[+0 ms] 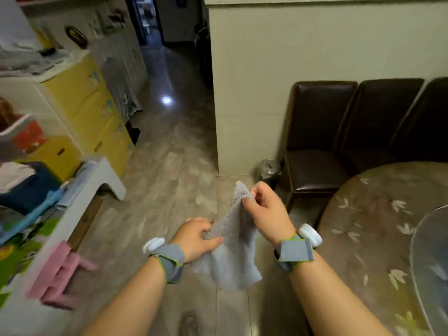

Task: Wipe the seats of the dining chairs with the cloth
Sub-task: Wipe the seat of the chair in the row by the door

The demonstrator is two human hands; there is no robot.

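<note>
1. The grey cloth [232,251] hangs in the air above the tiled floor [169,180], held between both hands in front of the person.
2. The right hand [266,212] is raised higher; its fingers [252,195] are pinched closed on the cloth's upper corner, which sticks up just above them.
3. The left hand [196,236] sits lower and to the left, its fingers [213,241] closed around a bunched edge of the cloth at mid-height.
4. Below the hands, the rest of the cloth droops loose in soft folds.
5. Each wrist wears a grey band with a white round device.
6. Three dark brown dining chairs [320,141] stand in a row against the pale wall [266,69], to the right of the hands and well apart from the cloth.
7. A round surface [378,226] with a leaf-patterned cover fills the lower right, just in front of the chairs.
8. A small metal bin [269,169] stands on the floor beside the nearest chair.
9. A pink stool [60,270] lies at lower left.
</note>
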